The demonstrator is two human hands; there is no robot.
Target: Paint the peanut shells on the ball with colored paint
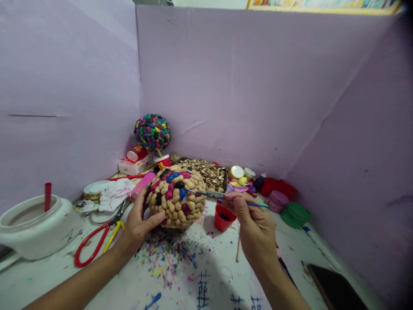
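A ball covered in peanuts (176,209) sits above the paint-spattered table, some of its shells coloured pink, black and blue and the rest bare. My left hand (140,221) grips its left side, thumb across the front. Pinched in my right hand (254,219) is a thin blue paintbrush (254,204), its tip touching a blue peanut near the ball's middle. Just left of that hand stands a small red cup (223,220) with dark paint inside. Whether the ball rests on the table or is lifted a little, I cannot tell.
Red-and-yellow-handled scissors (93,247) and a white pot (41,228) lie to the left. Behind are a fully painted peanut ball (152,132) and a tray of shells (209,174). Green (295,214) and pink tubs (277,200) stand right, a phone (335,286) nearer. Lilac walls enclose the table.
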